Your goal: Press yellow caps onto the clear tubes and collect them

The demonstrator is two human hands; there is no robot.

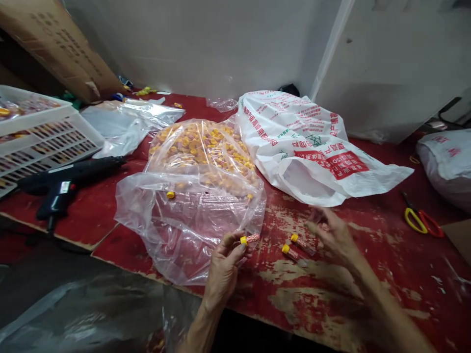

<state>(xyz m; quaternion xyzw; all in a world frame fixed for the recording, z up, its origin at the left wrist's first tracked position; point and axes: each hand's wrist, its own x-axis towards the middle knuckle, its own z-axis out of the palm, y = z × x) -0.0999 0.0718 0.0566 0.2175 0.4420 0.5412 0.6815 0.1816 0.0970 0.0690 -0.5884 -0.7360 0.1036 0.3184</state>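
We find the fingers (238,249) of the left hand (223,269) closed on a small red-printed tube (250,239) with a yellow cap, just beside the clear plastic bag (191,230) of yellow-capped pieces. The fingers (313,226) of the right hand (334,236) stand apart, touching nothing, above two more capped tubes (297,246) lying right of that bag. We also record a white printed sack (312,152) touching the bag's far side, and a black glue gun (61,189) left of it.
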